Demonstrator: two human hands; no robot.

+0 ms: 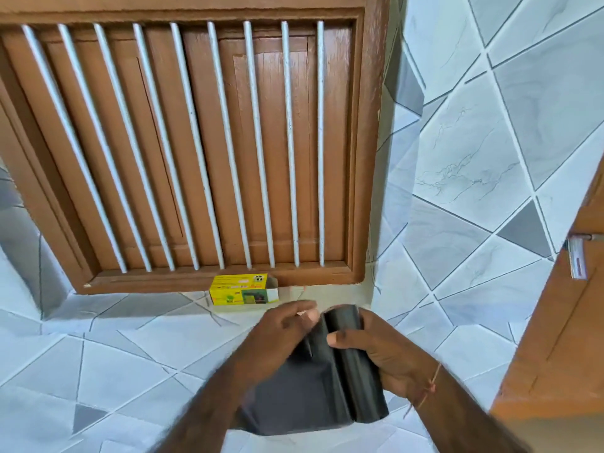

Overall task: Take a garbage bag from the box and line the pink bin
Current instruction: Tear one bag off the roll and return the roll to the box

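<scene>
A yellow and green garbage bag box (pixel 243 288) lies on its side on the tiled ledge below the window, its right end flap open. In front of it I hold a black roll of garbage bags (pixel 346 367). My right hand (pixel 382 351) grips the roll, thumb across its front. My left hand (pixel 281 331) pinches the loose black sheet (pixel 294 400) that hangs unrolled to the left of the roll. The pink bin is not in view.
A brown wooden window shutter with white vertical bars (pixel 196 142) fills the wall ahead. Grey and white tiles (pixel 474 152) cover the ledge and the right wall. A brown wooden door with a metal latch (pixel 577 259) stands at the right edge.
</scene>
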